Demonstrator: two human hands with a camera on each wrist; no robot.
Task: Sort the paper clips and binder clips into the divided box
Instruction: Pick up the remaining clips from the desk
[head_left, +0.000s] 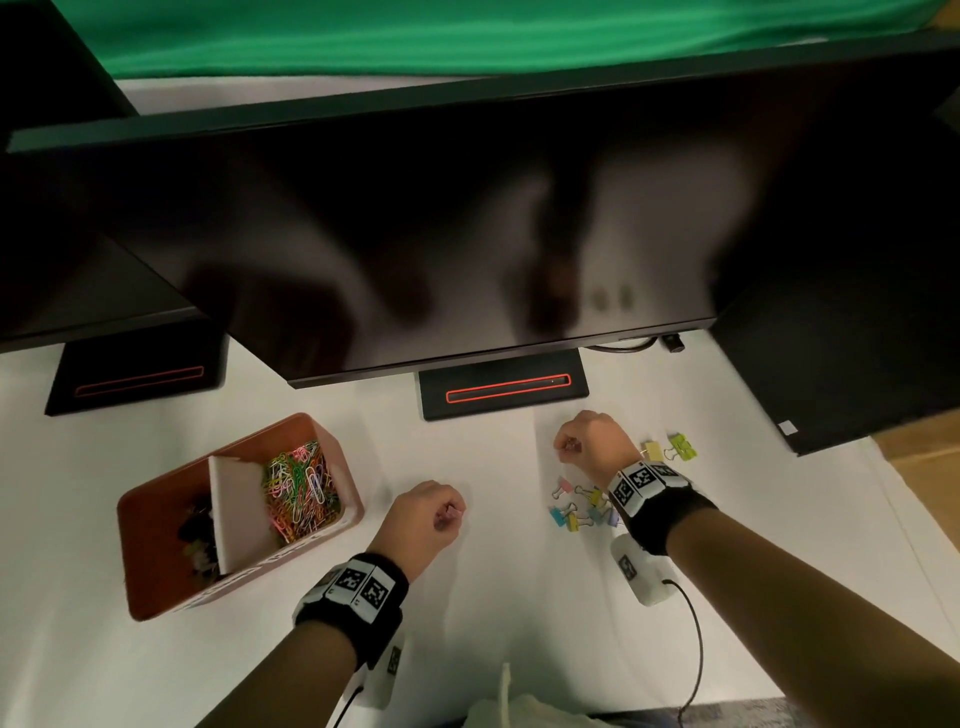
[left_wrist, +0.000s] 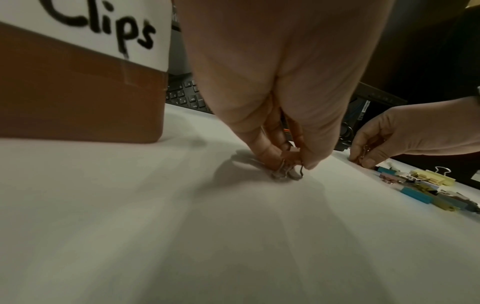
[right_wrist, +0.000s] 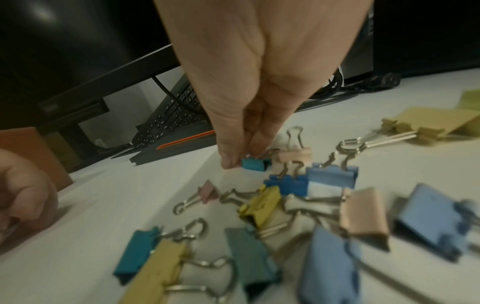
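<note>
On the white counter (head_left: 493, 597), toward its left side, a reddish-brown rectangular box with a white divider (head_left: 156, 519) is seen. Its right compartment is heaped with a tangle of multicoloured wire paper clips (head_left: 298, 491), and its left compartment holds a darker pile of binder clips (head_left: 200, 535), too shadowed to be counted. No loose paper clips are seen on the counter, so that half of the sorting is judged largely done. A scattered cluster of pastel metal binder clips (head_left: 584, 506) is left near the right wrist, with two larger yellowish binder clips (head_left: 670, 448) lying a little beyond it. These are judged to be the remaining work.

The left hand (head_left: 428, 514) is held knuckles-up between the box and the cluster, well apart from both. Its fingertips are pointed down and pinched together on a small pink binder clip (left_wrist: 289, 162), whose wire handles are touching the counter in the left wrist view.

The right hand (head_left: 589, 441) is lowered at the far edge of the cluster, fingers likewise pointed down. In the right wrist view, thumb and fingertip are closed on a small teal binder clip (right_wrist: 255, 164), which rests on or just above the counter, just beside a pale pink binder clip (right_wrist: 294, 154). Neither clip is yet carried to the box.
</note>
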